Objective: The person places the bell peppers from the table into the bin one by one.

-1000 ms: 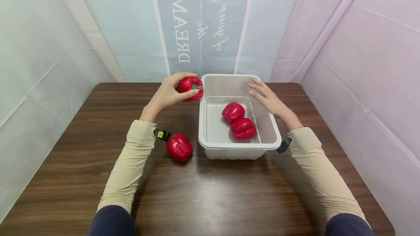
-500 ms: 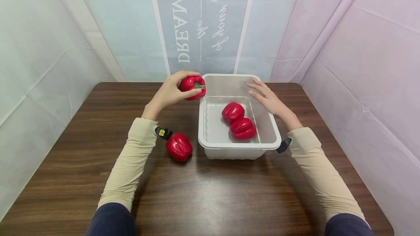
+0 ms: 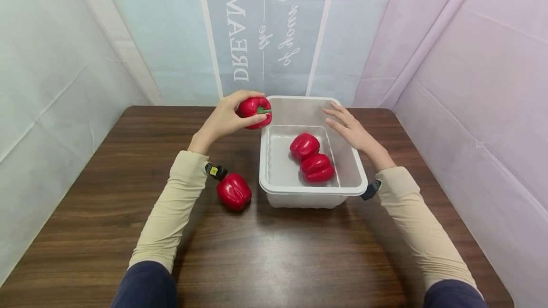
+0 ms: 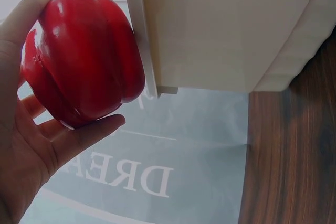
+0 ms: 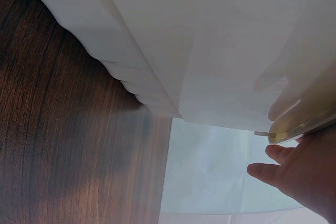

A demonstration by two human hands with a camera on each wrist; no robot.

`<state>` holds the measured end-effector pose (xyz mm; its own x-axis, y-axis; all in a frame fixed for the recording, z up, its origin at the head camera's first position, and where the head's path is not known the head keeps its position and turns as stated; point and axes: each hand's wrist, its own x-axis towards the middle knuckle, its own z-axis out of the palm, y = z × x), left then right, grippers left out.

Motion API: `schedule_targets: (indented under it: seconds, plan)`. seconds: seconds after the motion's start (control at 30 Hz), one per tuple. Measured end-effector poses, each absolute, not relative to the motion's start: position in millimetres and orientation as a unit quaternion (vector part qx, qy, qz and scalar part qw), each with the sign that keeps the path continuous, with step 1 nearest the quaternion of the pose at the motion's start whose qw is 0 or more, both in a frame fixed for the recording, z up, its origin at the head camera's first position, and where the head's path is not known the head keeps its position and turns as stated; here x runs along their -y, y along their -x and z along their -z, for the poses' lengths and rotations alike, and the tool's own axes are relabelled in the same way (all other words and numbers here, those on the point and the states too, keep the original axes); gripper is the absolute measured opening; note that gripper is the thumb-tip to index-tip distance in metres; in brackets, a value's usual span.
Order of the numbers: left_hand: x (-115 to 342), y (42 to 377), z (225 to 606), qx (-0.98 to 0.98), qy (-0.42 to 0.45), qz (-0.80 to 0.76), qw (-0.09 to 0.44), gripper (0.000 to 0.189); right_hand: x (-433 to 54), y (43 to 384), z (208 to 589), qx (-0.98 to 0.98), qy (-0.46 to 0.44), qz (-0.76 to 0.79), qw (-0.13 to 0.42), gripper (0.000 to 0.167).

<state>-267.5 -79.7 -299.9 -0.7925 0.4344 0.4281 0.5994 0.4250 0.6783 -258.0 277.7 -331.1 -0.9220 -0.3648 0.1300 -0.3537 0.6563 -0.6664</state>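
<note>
In the head view my left hand grips a red bell pepper by the thumb and fingers, its green stem turned right. It is raised by the far left rim of a white plastic bin. The left wrist view shows the held pepper close to the bin's outer wall. Two more red peppers, one farther back and one nearer, lie inside the bin, touching. Over the right rim extends my right hand, fingers loosely spread and holding nothing.
Another red bell pepper lies on the dark wooden table, left of the bin and below my left wrist. A pale cloth with printed letters hangs behind the table. White cloth walls stand at both sides.
My left hand has moved slightly right and up with the pepper, toward the bin's rim. The right hand, the bin and the other peppers look the same.
</note>
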Motion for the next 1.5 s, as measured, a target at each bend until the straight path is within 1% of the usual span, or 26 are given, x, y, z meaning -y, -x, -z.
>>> schedule_targets:
  seconds: [0.6,0.93,1.5]
  plan:
    - [75.6,269.8,294.5,0.842,0.317,0.427,0.095,0.055,-278.1,260.0,331.8,-0.91,0.198,0.363,0.003,0.051]
    - [71.1,271.8,295.5,0.839,0.329,0.419,0.106,0.053,-277.6,258.3,332.8,-0.91,0.197,0.365,0.006,0.051]
    - [60.7,272.4,288.8,0.838,0.338,0.414,0.109,0.052,-279.0,258.0,331.9,-0.909,0.201,0.364,0.006,0.052]
